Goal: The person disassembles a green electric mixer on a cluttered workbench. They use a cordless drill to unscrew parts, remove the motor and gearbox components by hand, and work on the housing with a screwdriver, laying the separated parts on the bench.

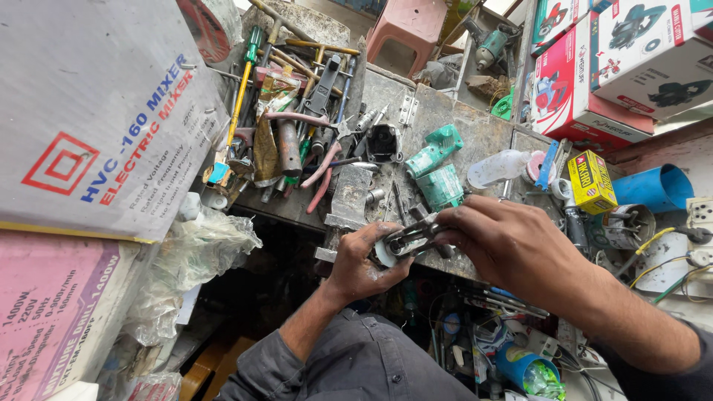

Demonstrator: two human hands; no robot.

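Observation:
My left hand (359, 260), dirty with grease, grips a small round white and metal part (388, 251) at the front edge of the workbench (475, 141). My right hand (505, 241) holds a grey metal tool (416, 234) whose jaws sit on that part. Both hands meet just in front of a steel vise block (349, 200). Two green power-tool housing pieces (438, 167) lie just beyond the hands.
A heap of screwdrivers, pliers and rods (293, 119) fills the bench's left. Large cardboard boxes (89, 111) stand at left, boxed power tools (609, 67) at upper right. A yellow small box (590, 182), blue pipe (657, 186), wires and sockets (694, 238) lie right. A pink stool (408, 26) stands behind.

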